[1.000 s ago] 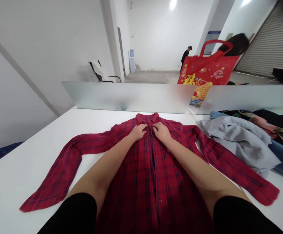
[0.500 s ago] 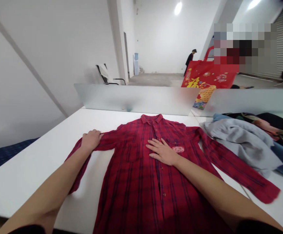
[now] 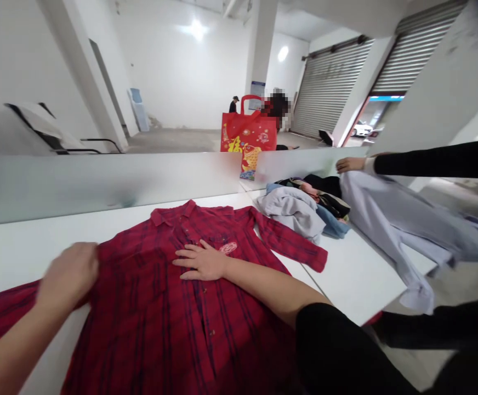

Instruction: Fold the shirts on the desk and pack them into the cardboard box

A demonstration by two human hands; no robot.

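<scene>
A red plaid button-up shirt [image 3: 140,296] lies face up on the white table, collar toward the far side. My right hand [image 3: 204,262] rests flat on its front near the button line, fingers spread, beside a pale round patch on the chest. At the shirt's left edge, my left hand [image 3: 68,271] is curled round the upper sleeve fabric; motion blurs it and its fingertips are hidden. The left sleeve [image 3: 4,307] trails out to the left under my forearm, while the other sleeve stretches right across the table.
Rumpled grey and blue clothes [image 3: 296,211] are piled at the right. Beyond the pile, another person's hand [image 3: 351,164] holds up a pale shirt [image 3: 381,214]. A frosted divider [image 3: 173,178] runs along the back, with a red bag [image 3: 249,131] behind it.
The view has turned right, bringing the other person's arms and pale shirt into sight. My left hand has moved along the sleeve toward the shoulder. My right hand stays flat on the shirt.
</scene>
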